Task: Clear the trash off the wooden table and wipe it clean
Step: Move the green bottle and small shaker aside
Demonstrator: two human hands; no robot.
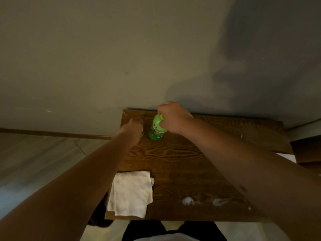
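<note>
White cloth [131, 194] lies on the table's [182, 171] near left edge, pale smears [188, 200] to its right, and farther back your right hand [172, 117] grips the green bottle's [156, 128] top while your left hand's [132, 128] grip I cannot tell.

Dark brown wooden table [173, 164] with a bold wavy grain pattern, amber streaks in it. Bright green plastic bottle [156, 128], lime-green cap, pale label band with dark print too blurred to read. Off-white folded cloth [131, 195], plain, faint grey shading. White powdery smears [188, 201] near the table's front edge. Grey-beige plain wall [104, 49]. Pale grey streaked floor [34, 153], brown skirting strip [52, 133].
</note>
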